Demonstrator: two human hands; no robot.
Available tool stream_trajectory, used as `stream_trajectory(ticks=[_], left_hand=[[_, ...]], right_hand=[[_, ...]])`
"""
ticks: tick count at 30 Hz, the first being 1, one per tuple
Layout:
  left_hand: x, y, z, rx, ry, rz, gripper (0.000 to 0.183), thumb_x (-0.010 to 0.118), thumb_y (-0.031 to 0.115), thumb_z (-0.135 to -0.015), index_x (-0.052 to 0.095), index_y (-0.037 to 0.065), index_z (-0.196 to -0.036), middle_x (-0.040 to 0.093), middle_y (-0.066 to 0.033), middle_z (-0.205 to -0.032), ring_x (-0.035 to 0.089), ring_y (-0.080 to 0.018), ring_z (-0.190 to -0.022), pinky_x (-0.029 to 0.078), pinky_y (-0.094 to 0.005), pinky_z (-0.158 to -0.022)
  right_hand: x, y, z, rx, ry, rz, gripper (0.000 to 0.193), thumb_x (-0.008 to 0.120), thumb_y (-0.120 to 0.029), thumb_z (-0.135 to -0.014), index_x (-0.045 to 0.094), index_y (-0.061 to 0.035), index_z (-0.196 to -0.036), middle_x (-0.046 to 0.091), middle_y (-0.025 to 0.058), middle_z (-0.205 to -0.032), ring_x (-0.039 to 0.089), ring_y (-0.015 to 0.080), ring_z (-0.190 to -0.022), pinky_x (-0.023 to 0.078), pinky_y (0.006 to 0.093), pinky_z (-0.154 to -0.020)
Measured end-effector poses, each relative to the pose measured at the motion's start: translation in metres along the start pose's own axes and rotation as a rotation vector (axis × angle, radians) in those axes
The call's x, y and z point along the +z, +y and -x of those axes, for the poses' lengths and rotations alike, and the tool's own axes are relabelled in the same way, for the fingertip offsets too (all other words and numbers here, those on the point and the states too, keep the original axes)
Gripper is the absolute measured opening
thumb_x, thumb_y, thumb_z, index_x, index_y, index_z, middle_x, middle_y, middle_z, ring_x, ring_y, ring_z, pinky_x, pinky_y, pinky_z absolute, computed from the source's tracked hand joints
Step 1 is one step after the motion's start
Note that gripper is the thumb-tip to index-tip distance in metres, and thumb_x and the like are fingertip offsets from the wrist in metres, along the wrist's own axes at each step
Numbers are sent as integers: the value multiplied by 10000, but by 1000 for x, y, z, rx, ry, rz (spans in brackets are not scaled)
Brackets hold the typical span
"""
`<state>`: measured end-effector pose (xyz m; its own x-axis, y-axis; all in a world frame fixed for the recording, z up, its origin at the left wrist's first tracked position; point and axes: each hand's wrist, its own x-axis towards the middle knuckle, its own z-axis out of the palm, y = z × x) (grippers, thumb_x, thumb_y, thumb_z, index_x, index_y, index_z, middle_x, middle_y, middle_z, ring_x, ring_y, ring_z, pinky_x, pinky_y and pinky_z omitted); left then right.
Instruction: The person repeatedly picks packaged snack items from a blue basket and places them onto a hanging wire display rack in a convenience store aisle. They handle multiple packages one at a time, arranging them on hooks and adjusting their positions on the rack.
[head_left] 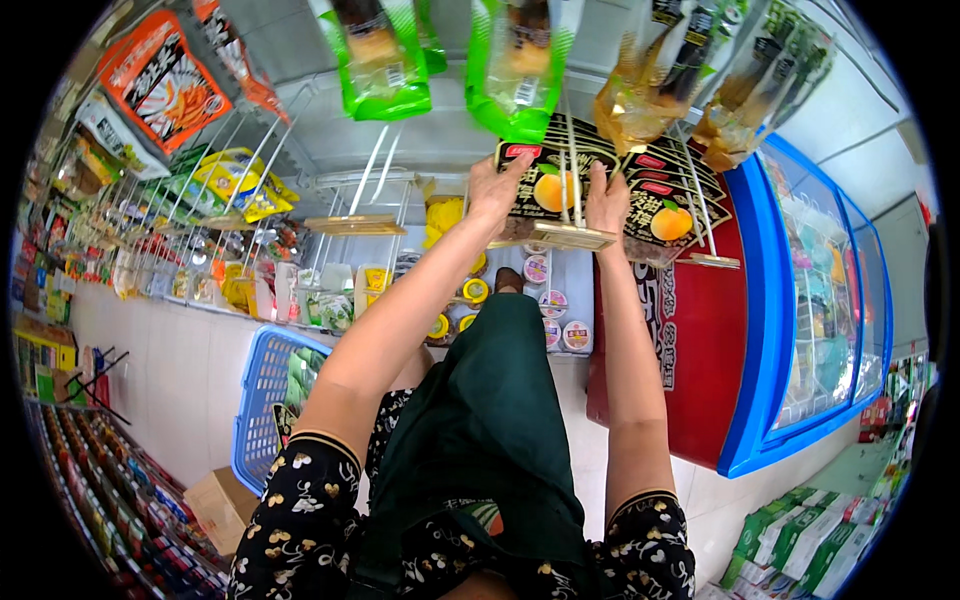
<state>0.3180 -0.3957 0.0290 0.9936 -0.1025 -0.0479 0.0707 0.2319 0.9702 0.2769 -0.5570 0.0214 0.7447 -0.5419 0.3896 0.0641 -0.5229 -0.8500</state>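
At far left we see an orange bag (pixel 165 80) hanging face outward, probably so that its front reads at a glance. Lower down, a blue basket (pixel 247 400) sits on the floor with green packets (pixel 303 372) in it, within easy reach. Our left hand (pixel 497 190) pinches the left edge of a black pack (pixel 550 190), thumb over its front, which would keep the soft pack flat. The pack is upright, between both hands, behind a hook's tag plate (pixel 572 236); whether it hangs on that hook we cannot tell. Tubs (pixel 576 336) stand below. The right hand (pixel 608 205) is raised at the pack's right edge, likely steadying it; how tightly its fingers close we cannot tell. Beside it, matching packs (pixel 672 218) overlap in a row, presumably to save space, next to the blue-rimmed freezer (pixel 738 410).
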Motion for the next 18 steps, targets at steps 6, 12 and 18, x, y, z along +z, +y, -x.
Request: stream_trajectory(ticks=[6,12,18], left_hand=[[-13,-21,15,293,297,-375,480,674,327,-765,552,-26,-1066,608,-223,-972,572,-348,-933,433,-394,-822],[-107,-23,165,458,260,-500,456,589,248,-838,452,-8,-1190,472,-207,-1208,412,-336,-1177,316,-393,-999],[-297,-45,315,210,782,-1106,434,614,159,-796,473,27,-1184,463,-191,-1220,421,-341,-1145,324,-410,-991]], right_hand=[[22,21,31,-297,140,108,676,628,-239,-818,281,107,-1284,404,327,-1232,401,400,-1182,314,414,-997],[43,-37,171,-422,-50,43,517,544,-129,-859,346,100,-1278,381,309,-1285,337,437,-1221,232,448,-1052],[98,-88,314,-760,-855,-171,415,565,-67,-816,469,64,-1197,443,235,-1257,456,382,-1134,362,439,-966]])
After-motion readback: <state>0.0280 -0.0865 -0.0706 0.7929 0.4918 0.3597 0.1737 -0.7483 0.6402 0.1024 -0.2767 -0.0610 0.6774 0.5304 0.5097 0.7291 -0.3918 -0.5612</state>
